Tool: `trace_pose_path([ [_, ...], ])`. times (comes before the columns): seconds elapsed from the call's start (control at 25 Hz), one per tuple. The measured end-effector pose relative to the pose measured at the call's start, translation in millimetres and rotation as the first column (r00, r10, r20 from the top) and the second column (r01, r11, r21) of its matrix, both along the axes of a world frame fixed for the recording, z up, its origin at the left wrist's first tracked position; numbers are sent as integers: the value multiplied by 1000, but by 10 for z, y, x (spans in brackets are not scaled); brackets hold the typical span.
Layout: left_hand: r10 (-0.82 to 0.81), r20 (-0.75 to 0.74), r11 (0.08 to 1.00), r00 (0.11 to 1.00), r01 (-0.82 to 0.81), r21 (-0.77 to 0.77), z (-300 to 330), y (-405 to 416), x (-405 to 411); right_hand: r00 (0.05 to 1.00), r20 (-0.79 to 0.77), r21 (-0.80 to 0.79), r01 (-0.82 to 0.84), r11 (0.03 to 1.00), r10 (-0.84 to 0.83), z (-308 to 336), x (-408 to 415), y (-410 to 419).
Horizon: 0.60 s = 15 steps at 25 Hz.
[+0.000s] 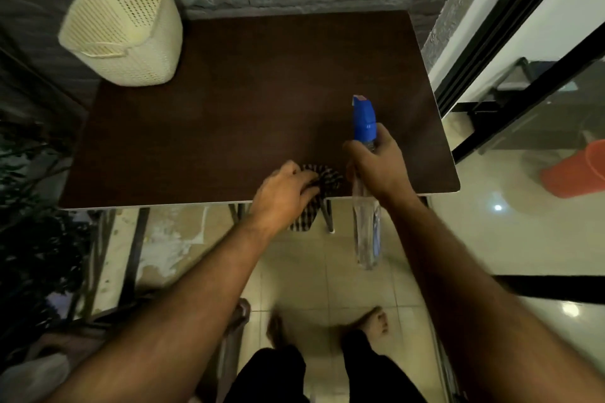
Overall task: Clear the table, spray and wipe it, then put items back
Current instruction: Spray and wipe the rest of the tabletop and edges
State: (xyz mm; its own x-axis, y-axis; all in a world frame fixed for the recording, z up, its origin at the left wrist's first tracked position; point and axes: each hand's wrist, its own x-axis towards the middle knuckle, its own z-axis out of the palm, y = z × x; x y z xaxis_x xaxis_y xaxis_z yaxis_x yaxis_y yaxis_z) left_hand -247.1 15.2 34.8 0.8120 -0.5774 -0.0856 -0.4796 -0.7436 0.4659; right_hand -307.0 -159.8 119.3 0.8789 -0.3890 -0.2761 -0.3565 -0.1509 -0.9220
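Observation:
A dark brown table (pixel 229 114) fills the middle of the head view. My right hand (pixel 379 167) grips the neck of a clear spray bottle (pixel 366 232) with a blue trigger head, its nozzle pointing away over the tabletop and its body hanging below the front edge. My left hand (pixel 284 190) grips a dark checked cloth (pixel 324 178) at the table's front edge; part of the cloth hangs down over the edge. A cream perforated basket (pixel 127 33) stands tilted at the table's far left corner.
A grey brick wall runs behind the table. To the right are a black-framed glass door (pixel 510 52) and an orange bucket (pixel 579 170) on the tiled floor. Dark plants (pixel 29 206) crowd the left side. My bare feet stand on the tiles below.

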Motion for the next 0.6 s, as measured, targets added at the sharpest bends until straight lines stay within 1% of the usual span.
trace_pose_path([
  [0.16,93,67,992,993,-87,-88,621,626,232,994,110,34,24,999,-28,413,209,505],
  [0.36,247,53,960,968,-236,-151,853,1263,531,981,188,54,-46,997,36,632,511,833],
  [0.48,337,80,932,938,-321,-167,989,1452,921,968,228,9,-113,994,108,782,926,908],
  [0.52,368,87,921,926,-350,-171,1031,1511,1056,959,238,-25,-154,988,155,826,1093,918],
  [0.6,420,97,900,902,-400,-173,1137,1643,1296,923,257,-144,-258,955,288,898,1435,952],
])
